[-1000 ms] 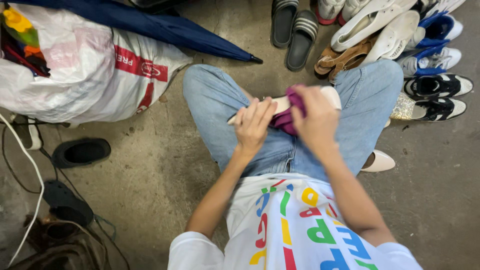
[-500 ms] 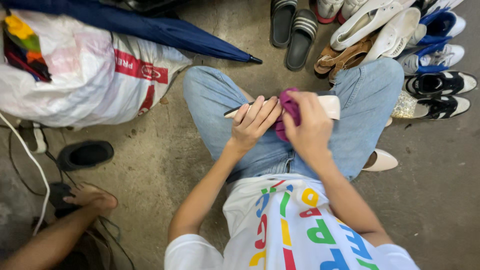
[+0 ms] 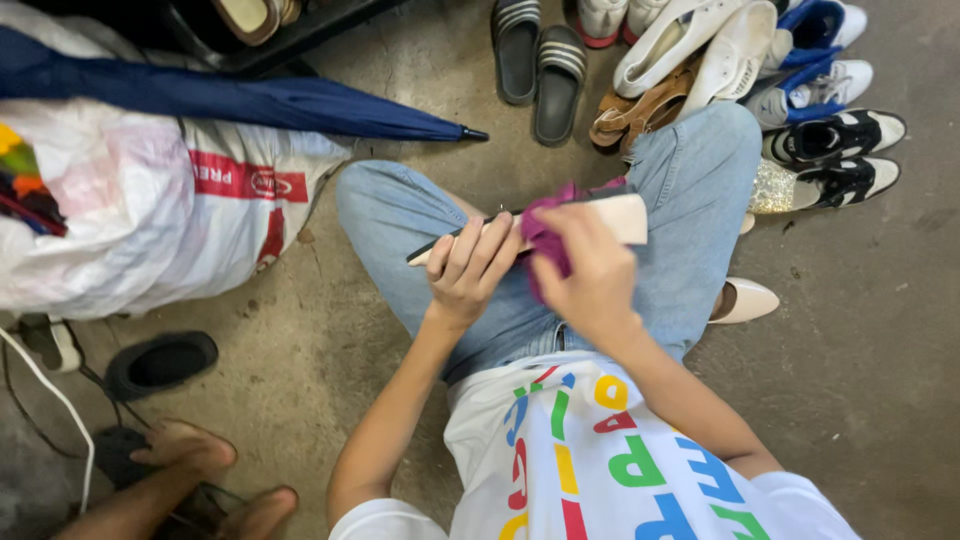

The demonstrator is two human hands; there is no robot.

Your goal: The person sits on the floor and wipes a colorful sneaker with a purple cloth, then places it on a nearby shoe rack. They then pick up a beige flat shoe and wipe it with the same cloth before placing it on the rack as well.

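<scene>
I sit on a concrete floor in blue jeans with my knees apart. My left hand (image 3: 468, 268) grips a cream flat shoe (image 3: 622, 217) with a dark inside, held sole-side towards me above my lap. My right hand (image 3: 592, 270) presses a crumpled purple cloth (image 3: 546, 232) against the shoe's middle. The shoe's pointed toe sticks out to the left past my left fingers. A matching cream shoe (image 3: 745, 300) lies on the floor beside my right thigh.
A heap of shoes, sandals and slides (image 3: 700, 70) lies ahead at the top right. A folded blue umbrella (image 3: 250, 100) rests on a big white sack (image 3: 150, 220) at the left. Another person's bare feet (image 3: 200, 470) and a black shoe (image 3: 160, 362) are at the lower left.
My right hand has slid the purple cloth along the shoe. The other person's feet have come further into view at the lower left. The camera has shifted a little.
</scene>
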